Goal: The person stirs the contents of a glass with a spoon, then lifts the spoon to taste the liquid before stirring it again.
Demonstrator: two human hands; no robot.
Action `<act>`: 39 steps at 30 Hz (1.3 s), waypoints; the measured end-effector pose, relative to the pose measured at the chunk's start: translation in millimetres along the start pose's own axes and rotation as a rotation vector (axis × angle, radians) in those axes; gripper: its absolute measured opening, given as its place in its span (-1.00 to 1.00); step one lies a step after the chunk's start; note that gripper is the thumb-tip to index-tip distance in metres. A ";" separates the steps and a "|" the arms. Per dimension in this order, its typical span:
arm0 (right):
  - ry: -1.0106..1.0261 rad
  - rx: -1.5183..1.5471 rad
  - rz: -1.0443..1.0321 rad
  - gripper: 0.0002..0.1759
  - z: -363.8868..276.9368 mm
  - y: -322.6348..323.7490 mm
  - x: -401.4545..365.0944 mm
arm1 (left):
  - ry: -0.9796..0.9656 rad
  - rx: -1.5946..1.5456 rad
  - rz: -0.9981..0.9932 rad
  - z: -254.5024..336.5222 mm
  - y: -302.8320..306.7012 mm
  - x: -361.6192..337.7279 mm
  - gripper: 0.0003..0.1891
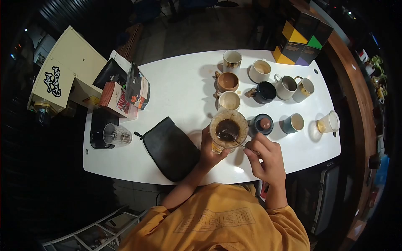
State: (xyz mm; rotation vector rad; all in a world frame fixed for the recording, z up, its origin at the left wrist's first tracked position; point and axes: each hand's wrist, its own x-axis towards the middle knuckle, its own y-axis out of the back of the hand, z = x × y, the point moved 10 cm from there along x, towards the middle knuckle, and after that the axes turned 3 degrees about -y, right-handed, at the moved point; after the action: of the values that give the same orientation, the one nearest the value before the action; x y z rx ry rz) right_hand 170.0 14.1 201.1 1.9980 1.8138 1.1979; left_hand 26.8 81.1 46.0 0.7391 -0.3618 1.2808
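My left hand (212, 151) is wrapped round the side of a coffee dripper lined with a paper filter (240, 120), holding it near the table's front edge. Dark wet coffee (228, 126) fills the filter's middle. Part of a glass vessel (216, 148) shows under the dripper, between my fingers. From the right, my right hand (266, 159) pinches the handle of a metal spoon (239, 143), whose bowl end dips into the coffee. Just beyond stand a cream cup (229, 101) and a dark round container with a brown knob on top (261, 124).
Several mugs stand at the back, including a black mug (265, 92). A blue-grey cup (293, 123) and a tilted-looking glass (328, 122) are at right. Left lie a black pouch (171, 148), a clear ribbed cup (117, 135), bags and a cream machine (63, 69). Boxes (299, 42) stand back right.
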 end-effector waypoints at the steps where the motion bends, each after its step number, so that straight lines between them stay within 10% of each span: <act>1: 0.003 0.000 0.001 -0.88 0.1 -1.4 0.7 | -0.002 0.001 0.002 -0.1 -0.1 -0.1 -0.21; 39: -0.075 -0.079 0.032 -0.88 7.3 -3.8 0.8 | 0.023 -0.036 0.005 -3.5 -0.8 -2.9 -0.22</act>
State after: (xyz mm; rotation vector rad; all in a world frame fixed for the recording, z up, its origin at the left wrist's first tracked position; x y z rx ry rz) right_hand 171.9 18.4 194.4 2.0077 1.6788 1.1678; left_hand 26.3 81.3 41.4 0.6930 -0.3670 1.2833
